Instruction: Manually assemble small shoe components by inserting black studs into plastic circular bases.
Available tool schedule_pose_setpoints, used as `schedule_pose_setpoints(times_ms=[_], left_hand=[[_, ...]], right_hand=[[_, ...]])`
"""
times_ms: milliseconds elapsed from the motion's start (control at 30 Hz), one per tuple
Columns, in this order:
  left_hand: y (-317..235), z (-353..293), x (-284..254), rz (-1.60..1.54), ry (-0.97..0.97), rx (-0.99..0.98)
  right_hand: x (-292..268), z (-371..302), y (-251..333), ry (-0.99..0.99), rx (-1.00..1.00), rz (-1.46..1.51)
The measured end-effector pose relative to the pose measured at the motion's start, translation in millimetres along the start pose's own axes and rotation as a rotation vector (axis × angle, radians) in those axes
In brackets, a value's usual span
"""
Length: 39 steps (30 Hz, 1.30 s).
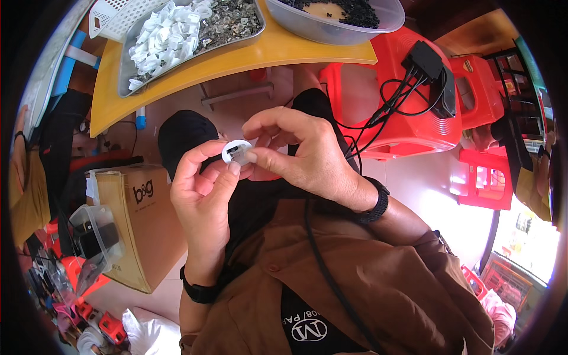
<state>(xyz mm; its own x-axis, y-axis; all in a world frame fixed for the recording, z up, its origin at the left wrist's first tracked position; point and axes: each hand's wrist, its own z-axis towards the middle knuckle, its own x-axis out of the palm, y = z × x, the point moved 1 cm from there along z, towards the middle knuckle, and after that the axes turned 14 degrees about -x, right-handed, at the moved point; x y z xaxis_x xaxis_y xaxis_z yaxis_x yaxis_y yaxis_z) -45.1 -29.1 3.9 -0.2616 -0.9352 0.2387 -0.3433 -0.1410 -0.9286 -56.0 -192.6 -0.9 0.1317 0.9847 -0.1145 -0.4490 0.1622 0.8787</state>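
Observation:
Over my lap, my left hand [204, 192] pinches a small white round plastic part [229, 155] between thumb and fingers. A dark slot shows in the part's face. A small clear piece [241, 156] lies against its lower edge. My right hand [313, 155] is curled beside it, thumb tip on the clear piece and index finger arched above; its other fingertips are partly hidden. On the table ahead, a metal tray [195, 58] carries a pile of white plastic parts [168, 36] and a heap of small clear and brownish pieces [232, 22].
The yellow table [290, 54] also bears a clear plastic bowl [331, 34] of tiny black parts and a white perforated basket [115, 21]. Red stools [408, 127] with black adapters and cables [423, 62] stand right. A cardboard box [148, 231] stands left; other people sit at both sides.

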Motion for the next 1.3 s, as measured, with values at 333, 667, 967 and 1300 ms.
schedule_pose_setpoints(times_ms=[333,667,967,1300], left_hand=[[-3,0,2,0.019,0.035,0.013],[-11,-1,7,0.124,-0.028,0.197],[-11,0,8,0.214,-0.044,0.221],[-11,0,3,0.309,-0.122,0.21]], right_hand=[[0,1,8,0.01,0.012,-0.055],[2,2,15,0.066,-0.018,0.008],[6,4,12,0.039,0.094,0.067],[7,6,11,0.003,-0.32,-0.256]])
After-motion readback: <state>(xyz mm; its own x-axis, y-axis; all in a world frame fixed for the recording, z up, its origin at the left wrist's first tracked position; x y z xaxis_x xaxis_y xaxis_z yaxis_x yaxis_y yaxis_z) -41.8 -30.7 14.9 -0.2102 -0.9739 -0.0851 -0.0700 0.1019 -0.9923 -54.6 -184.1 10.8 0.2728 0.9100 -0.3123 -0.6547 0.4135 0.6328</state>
